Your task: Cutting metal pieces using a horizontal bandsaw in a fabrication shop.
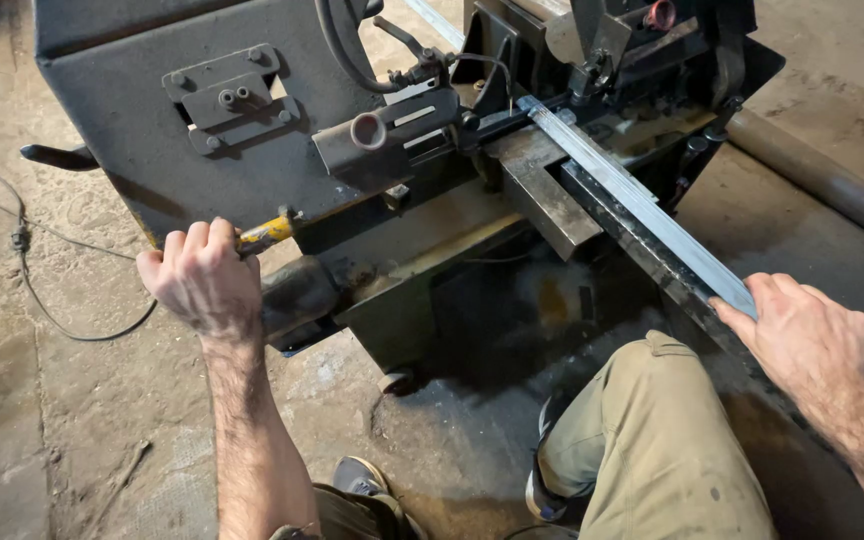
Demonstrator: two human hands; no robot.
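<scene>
My left hand [202,280] is closed around a yellow handle [267,234] sticking out of the side of a dark metal sawing machine [152,110]. My right hand [802,335] rests on the near end of a long grey metal bar [642,205], fingers wrapped over its edge. The bar runs diagonally up into the machine's clamp and cutting area [552,115]. It lies along a dark steel support rail [612,215].
A thick metal pipe [822,180] lies on the concrete floor at the right. A black cable [42,290] loops over the floor at the left. My knee in khaki trousers [652,440] and my shoes [362,480] are close under the machine.
</scene>
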